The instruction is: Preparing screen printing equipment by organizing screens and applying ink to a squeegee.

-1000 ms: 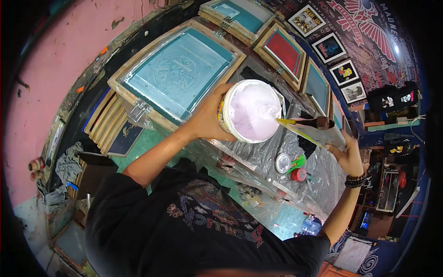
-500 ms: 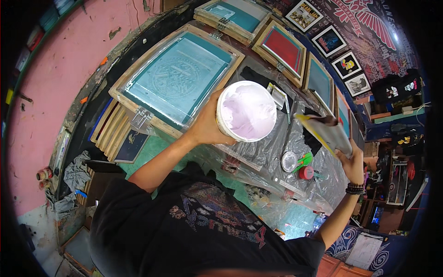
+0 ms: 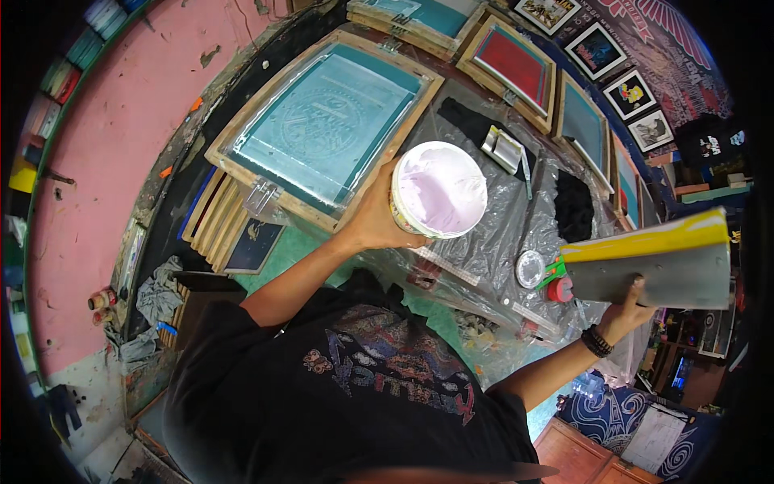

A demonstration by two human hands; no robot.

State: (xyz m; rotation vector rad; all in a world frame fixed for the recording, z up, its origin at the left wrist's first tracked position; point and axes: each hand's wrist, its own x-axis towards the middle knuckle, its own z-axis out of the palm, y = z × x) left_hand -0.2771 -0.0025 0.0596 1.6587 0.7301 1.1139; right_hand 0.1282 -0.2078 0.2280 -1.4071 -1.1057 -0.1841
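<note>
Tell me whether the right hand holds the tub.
No, the left hand holds the tub, while the right hand grips a gray tool.

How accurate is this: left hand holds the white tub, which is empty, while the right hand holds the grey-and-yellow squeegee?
One error: the white tub isn't empty. The head view shows pale lilac paste in it. The rest stands: left hand holds the tub, right hand holds the grey-and-yellow squeegee.
</note>
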